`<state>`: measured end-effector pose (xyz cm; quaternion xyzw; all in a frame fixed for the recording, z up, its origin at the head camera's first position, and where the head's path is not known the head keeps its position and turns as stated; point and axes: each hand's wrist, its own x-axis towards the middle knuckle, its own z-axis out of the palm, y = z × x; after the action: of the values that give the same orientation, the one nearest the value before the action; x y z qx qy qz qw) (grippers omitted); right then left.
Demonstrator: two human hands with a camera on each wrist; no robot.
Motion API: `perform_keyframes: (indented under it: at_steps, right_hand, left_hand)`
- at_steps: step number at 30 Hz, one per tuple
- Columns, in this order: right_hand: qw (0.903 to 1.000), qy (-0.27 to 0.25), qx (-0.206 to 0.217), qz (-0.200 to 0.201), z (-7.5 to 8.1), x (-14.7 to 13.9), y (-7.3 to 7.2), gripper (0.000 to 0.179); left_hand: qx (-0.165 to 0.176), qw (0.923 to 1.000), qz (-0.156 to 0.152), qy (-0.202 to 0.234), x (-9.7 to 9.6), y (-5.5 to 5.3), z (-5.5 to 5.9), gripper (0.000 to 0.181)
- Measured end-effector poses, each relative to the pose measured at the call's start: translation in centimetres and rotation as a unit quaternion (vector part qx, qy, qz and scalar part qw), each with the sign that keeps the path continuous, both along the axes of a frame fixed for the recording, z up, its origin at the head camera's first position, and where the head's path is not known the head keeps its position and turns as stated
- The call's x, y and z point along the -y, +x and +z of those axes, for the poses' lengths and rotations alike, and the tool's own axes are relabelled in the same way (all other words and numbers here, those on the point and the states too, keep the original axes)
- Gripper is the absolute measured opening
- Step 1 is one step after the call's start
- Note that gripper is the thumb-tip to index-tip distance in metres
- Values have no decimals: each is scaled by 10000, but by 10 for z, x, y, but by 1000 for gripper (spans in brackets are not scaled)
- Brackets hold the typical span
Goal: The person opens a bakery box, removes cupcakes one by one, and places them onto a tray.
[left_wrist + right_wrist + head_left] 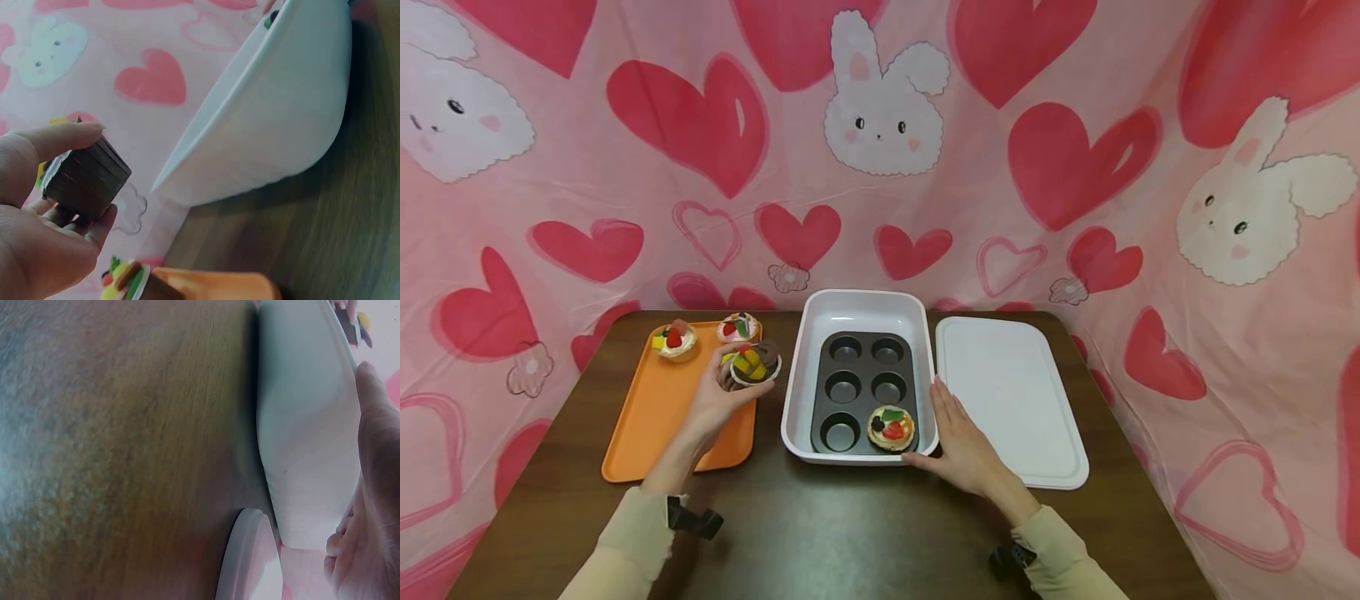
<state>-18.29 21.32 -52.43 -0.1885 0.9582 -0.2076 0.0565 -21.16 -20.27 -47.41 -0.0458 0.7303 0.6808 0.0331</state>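
My left hand grips a toy cupcake with a dark brown cup and yellow and chocolate topping, lifted over the right side of an orange tray. In the left wrist view, thumb and fingers pinch the cupcake by its sides. A white basin holds a dark muffin tin; a fruit-topped cupcake fills its near right cup, and the other cups show bare. Against the basin's near right corner rests my right hand, fingers straight along the rim.
Two more toy cupcakes stand at the far end of the orange tray: one fruit-topped, one pink-rimmed. A flat white lid lies right of the basin. A pink heart-patterned cloth hangs behind the dark wooden table.
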Motion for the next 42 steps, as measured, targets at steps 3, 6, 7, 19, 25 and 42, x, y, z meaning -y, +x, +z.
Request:
perform_keyframes:
  at_steps: [3,6,7,19,25,42]
  right_hand:
    - [10000,-9,0,-5,0,0,0,134]
    - [10000,-1,-35,4,-1,0,0,134]
    - [10000,4,-45,7,-1,0,0,134]
    - [10000,-3,-11,-3,-1,-1,0,135]
    - [10000,-23,-33,0,-1,0,0,135]
    - [10000,-25,-60,1,-1,0,1,134]
  left_hand:
    - [-29,9999,125,82,10,3,-2,76]
    - [-109,9995,259,160,22,6,-4,72]
    - [-139,9992,316,182,26,7,-4,72]
    - [-176,9922,1124,507,63,25,-13,70]
    - [194,9851,1689,256,76,26,-18,78]
    - [1008,9645,2434,-204,112,12,-48,84]
